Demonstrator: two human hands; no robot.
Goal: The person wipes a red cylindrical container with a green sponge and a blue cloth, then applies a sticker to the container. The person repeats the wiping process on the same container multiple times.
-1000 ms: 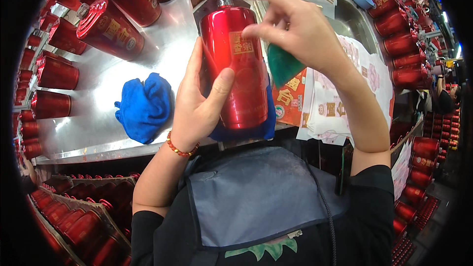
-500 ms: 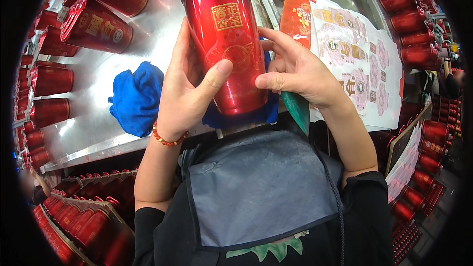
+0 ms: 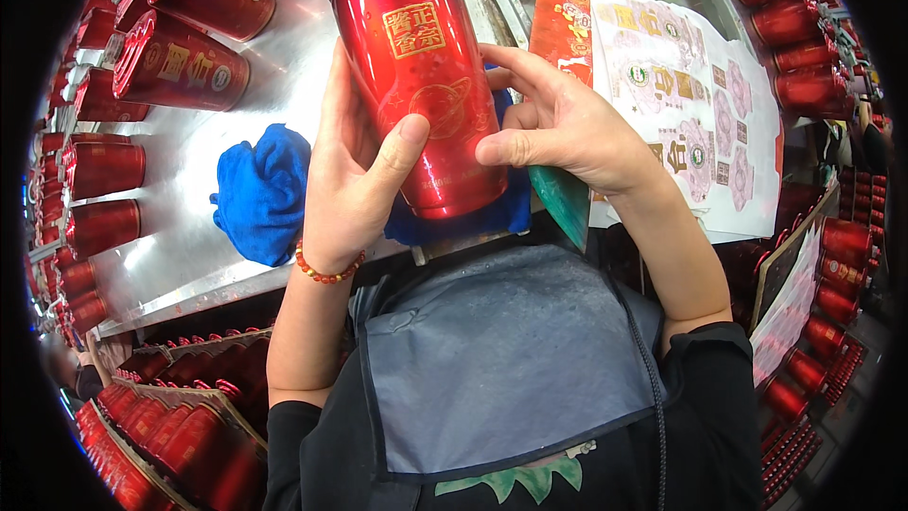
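A glossy red bottle (image 3: 426,85) with gold print and a bare threaded neck stands tilted before me, its neck pointing away. My left hand (image 3: 355,166) wraps its left side, thumb laid across the front. From the right, my right hand (image 3: 558,128) closes on its lower part, thumb near the base and forefinger along the side. Under the bottle's base a blue cloth (image 3: 515,208) shows. A green flat blade-like tool (image 3: 560,203) lies beside my right wrist, partly covered by the hand.
A crumpled blue rag (image 3: 263,194) lies left on the metal tabletop (image 3: 180,237). Red bottles (image 3: 180,61) stand along the table's far left and fill racks (image 3: 180,426) at both sides. Right, printed decal sheets (image 3: 681,114) lie over a red-orange sheet (image 3: 560,24).
The bottle and both hands have shifted slightly left in view, the bottle leaning a little more to the left. The grip looks the same.
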